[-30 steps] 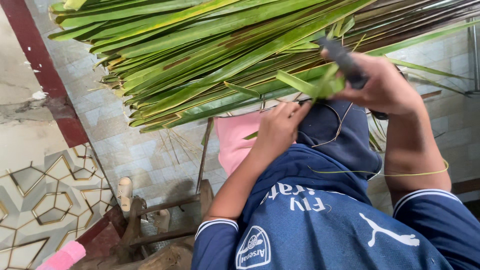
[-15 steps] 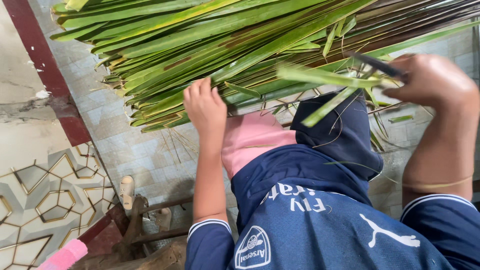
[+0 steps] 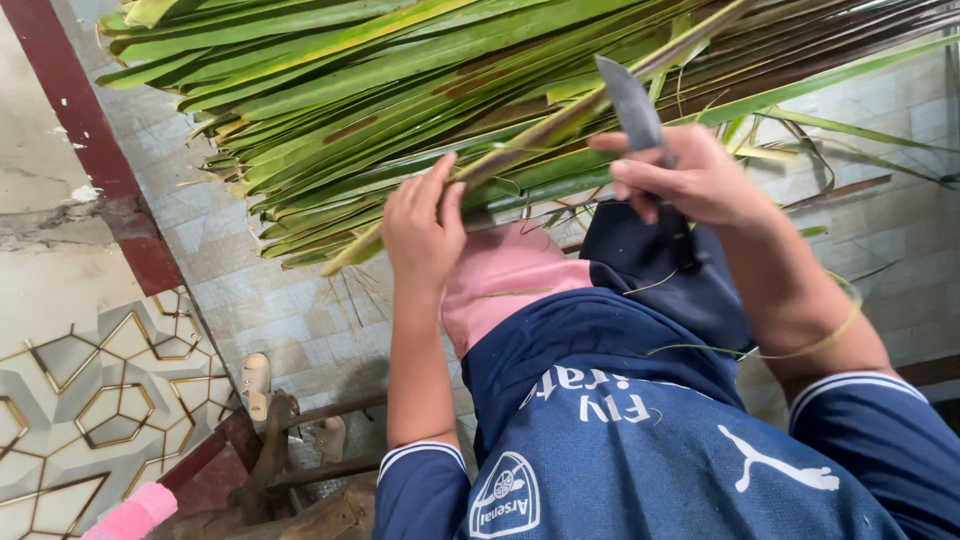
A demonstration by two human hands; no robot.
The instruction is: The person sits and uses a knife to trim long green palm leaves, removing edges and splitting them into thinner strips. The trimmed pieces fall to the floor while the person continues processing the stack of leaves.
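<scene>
Left hand (image 3: 425, 225) was closed around a palm leaf strip (image 3: 520, 150), steadying it; knife (image 3: 630, 100) was gripped blade-up in right hand (image 3: 690, 180) at frame centre.

We lose the palm leaves (image 3: 420, 90) past the top and right edges, the knife (image 3: 632, 100) handle inside our right hand (image 3: 690, 180), and the pink object (image 3: 135, 515) at the bottom edge.
</scene>
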